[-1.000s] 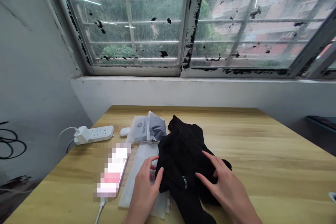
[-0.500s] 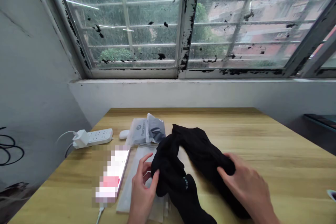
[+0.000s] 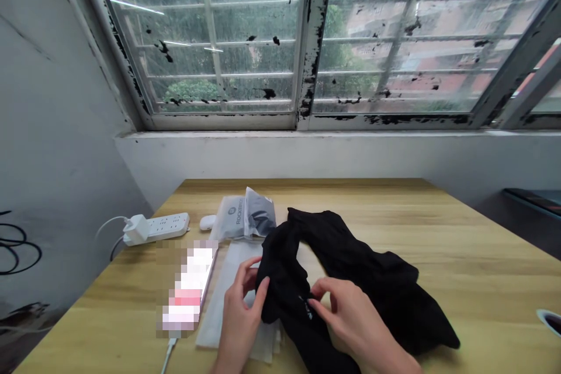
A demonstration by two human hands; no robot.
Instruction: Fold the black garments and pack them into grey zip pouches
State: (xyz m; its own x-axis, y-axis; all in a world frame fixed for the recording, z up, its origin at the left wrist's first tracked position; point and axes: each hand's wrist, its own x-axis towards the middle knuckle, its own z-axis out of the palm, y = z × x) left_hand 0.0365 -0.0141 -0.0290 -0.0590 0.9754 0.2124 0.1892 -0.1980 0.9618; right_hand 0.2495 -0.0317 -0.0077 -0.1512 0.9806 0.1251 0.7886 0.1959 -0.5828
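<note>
At the back left edge of the wooden table [image 3: 482, 263] sits a white power strip [image 3: 165, 225] with a white charger [image 3: 136, 229] plugged into it. Closer to the front, a flat thing [image 3: 188, 286] lies on the table, too blurred to tell what it is, and a white cord [image 3: 166, 353] runs from its end to the front edge. Near the back, a small white thing [image 3: 207, 222] sits just beside a white ROCKBROS bag [image 3: 232, 216], with a gray packet [image 3: 260, 213] poking out of it.

A clear plastic sleeve [image 3: 230, 298] lies flat in front of the bag. The left hand [image 3: 241, 318] is over it, with its fingers [image 3: 252, 274] curled against the left side of the black garment [image 3: 350, 257] — it is hard to tell if they are pinching the cloth. The garment lies across the middle of the table and hangs over the front edge, with small pale letters on it. The right hand [image 3: 350, 315] is on the garment, its fingers and thumb closed in a narrow pinch on the cloth near the letters.

At the right edge of the view is a round white rim [image 3: 550, 321] — too cut off to name.
</note>
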